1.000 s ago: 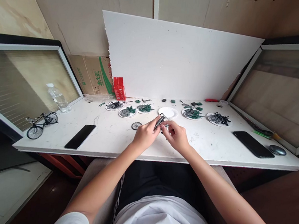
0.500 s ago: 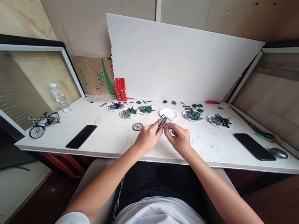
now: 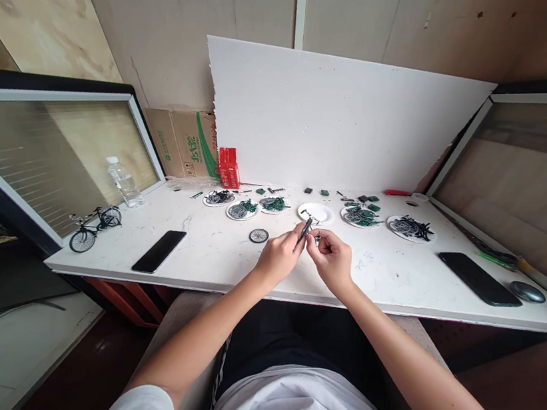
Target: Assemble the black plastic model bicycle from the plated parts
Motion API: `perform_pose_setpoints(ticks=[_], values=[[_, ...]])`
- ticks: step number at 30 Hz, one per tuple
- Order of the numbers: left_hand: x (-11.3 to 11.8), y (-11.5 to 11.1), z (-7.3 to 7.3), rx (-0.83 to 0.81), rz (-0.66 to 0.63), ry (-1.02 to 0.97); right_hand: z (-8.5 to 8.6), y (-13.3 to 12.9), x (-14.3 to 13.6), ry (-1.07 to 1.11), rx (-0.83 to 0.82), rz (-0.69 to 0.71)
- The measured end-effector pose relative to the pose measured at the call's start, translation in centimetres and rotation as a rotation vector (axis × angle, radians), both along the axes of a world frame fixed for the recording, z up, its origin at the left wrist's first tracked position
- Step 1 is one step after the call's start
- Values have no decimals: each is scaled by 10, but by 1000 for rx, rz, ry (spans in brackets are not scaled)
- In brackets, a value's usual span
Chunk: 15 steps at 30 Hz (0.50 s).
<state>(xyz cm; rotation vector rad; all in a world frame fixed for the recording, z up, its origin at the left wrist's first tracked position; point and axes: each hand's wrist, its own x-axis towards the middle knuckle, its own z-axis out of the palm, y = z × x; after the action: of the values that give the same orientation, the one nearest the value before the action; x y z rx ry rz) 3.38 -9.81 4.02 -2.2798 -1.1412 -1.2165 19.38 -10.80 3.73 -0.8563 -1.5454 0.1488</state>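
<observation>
Close together above the table's middle, both my hands work at a small dark bicycle part point(image 3: 305, 228), seemingly from a model bicycle. My left hand point(image 3: 277, 257) is closed, pinching it between thumb and fingers. The fingertips of my right hand point(image 3: 333, 260) are pinched against its right side; what exactly they grip is hidden. Thin black pieces stick out past the fingers, over a white plate point(image 3: 327, 220). A loose spoked wheel point(image 3: 259, 235) lies flat to the left of my left hand.
Several plates hold black and green parts, such as the far-right plate point(image 3: 410, 228). An assembled model bicycle point(image 3: 94, 227) stands left, near a water bottle point(image 3: 124, 180) and a phone point(image 3: 159, 250). Right are another phone point(image 3: 478, 279) and a mouse point(image 3: 527, 291). A red box point(image 3: 228, 169) stands behind.
The whole view has shifted, so the scene sits farther right and slightly lower. My hands stay together on the dark part, which now looks thinner and is turned a little.
</observation>
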Motion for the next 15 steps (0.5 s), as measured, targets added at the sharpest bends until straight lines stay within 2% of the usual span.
perform_pose_setpoints(ticks=[7,15], values=[[1,2,-3,-6,10,-2,-7,8,6,-135,111,-82],[1,-8,11,-50,62,78,-10,21,21,-299,219,-98]])
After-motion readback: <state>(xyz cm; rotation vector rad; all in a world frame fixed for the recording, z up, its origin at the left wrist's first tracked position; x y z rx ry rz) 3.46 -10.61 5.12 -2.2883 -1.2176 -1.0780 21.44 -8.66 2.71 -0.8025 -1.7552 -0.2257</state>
